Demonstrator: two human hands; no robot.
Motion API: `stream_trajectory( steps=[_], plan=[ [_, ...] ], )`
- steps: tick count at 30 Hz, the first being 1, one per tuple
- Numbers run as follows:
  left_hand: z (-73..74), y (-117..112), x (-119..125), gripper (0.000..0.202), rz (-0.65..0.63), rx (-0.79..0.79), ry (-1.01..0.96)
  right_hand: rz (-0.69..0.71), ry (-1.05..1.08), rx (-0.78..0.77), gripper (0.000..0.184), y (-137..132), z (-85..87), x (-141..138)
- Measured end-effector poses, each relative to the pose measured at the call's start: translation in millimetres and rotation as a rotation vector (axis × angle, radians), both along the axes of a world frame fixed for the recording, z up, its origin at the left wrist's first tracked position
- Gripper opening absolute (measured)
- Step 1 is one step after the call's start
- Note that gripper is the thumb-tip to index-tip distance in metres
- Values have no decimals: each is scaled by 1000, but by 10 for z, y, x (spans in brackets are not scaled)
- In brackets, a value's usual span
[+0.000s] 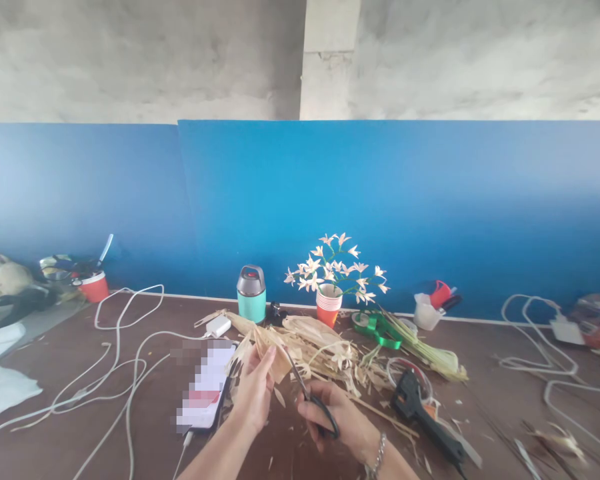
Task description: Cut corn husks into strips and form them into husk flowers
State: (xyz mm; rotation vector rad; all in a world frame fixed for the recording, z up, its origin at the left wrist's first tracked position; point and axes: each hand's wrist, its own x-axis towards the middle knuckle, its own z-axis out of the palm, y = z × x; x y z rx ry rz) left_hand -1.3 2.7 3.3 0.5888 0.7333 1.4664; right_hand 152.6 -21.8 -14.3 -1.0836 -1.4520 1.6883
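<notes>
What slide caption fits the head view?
Left hand holds a dry tan husk piece, right hand black-handled metal scissors beside it; beyond, pale star-shaped flowers in red paper cups.

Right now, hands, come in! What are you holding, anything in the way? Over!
Left grip pinching a pale husk piece. Right grip holding scissors, blades at its edge. Possibly in the way: husk pile just beyond, glue gun to the right.

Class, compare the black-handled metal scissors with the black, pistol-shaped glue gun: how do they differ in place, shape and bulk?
The scissors are gripped in the right hand, while the glue gun lies unheld on the dark brown table. The scissors have slim blades and a looped handle; the glue gun has a thick body and looks bulkier. Both have black handles.
</notes>
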Motion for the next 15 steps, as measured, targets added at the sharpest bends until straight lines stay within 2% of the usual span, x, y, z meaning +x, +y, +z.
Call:
stream_trajectory(
  steps=[8, 15],
  plan=[
    [35, -35, 8, 30, -53, 25, 71, -19, 37, 60, 48, 12, 27, -30],
    [35, -52, 12, 28, -124, 0, 85, -29, 70, 44, 50, 4, 17, -41]
  ],
)
